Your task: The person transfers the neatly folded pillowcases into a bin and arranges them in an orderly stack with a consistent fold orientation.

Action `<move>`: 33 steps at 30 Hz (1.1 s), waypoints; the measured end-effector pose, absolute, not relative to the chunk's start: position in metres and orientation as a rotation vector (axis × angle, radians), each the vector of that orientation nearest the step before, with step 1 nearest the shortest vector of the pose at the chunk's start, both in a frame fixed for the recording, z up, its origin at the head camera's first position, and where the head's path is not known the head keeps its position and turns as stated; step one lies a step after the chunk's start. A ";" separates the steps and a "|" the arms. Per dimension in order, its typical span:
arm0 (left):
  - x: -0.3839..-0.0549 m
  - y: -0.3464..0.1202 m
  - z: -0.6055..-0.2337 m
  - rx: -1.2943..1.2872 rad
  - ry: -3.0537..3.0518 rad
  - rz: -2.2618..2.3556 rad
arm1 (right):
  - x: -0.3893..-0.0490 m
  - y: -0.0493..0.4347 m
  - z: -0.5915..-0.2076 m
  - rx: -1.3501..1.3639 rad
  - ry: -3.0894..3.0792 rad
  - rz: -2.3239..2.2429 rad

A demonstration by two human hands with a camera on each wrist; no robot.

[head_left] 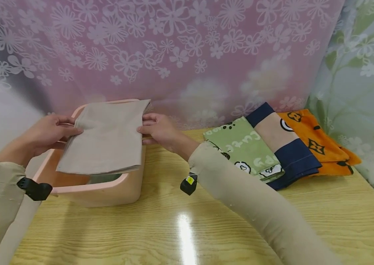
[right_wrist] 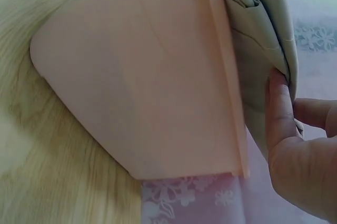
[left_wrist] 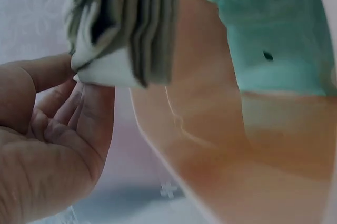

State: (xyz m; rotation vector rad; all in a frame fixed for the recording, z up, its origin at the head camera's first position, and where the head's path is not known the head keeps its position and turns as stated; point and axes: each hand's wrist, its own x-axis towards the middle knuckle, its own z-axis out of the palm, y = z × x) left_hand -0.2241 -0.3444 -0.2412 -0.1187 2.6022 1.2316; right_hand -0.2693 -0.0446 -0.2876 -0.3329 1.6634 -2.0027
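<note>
A folded light-grey cloth lies level over the mouth of a pink plastic bin, held at both sides. My left hand pinches its left edge, and in the left wrist view several folded layers of the cloth show above the fingers. At the opposite edge my right hand grips between thumb and fingers; the right wrist view has the cloth beside the bin's rim. Inside the bin, a teal-green item shows in the left wrist view; the cloth hides most of the interior from above.
On the right of the wooden table lie overlapping folded cloths: a green printed one, a navy and beige one and an orange patterned one. A pink floral curtain hangs behind the table.
</note>
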 end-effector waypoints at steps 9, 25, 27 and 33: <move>-0.220 -0.379 -0.248 -0.169 2.500 1.272 | -0.255 -0.078 -0.289 -0.452 1.905 -1.867; -0.221 -0.392 -0.255 -0.175 2.445 1.215 | -0.250 -0.090 -0.289 -0.578 2.229 -1.635; -0.222 -0.393 -0.255 -0.182 2.439 1.211 | -0.250 -0.091 -0.289 -0.587 2.270 -1.595; -0.224 -0.395 -0.257 -0.198 2.431 1.224 | -0.249 -0.093 -0.290 -0.571 2.308 -1.574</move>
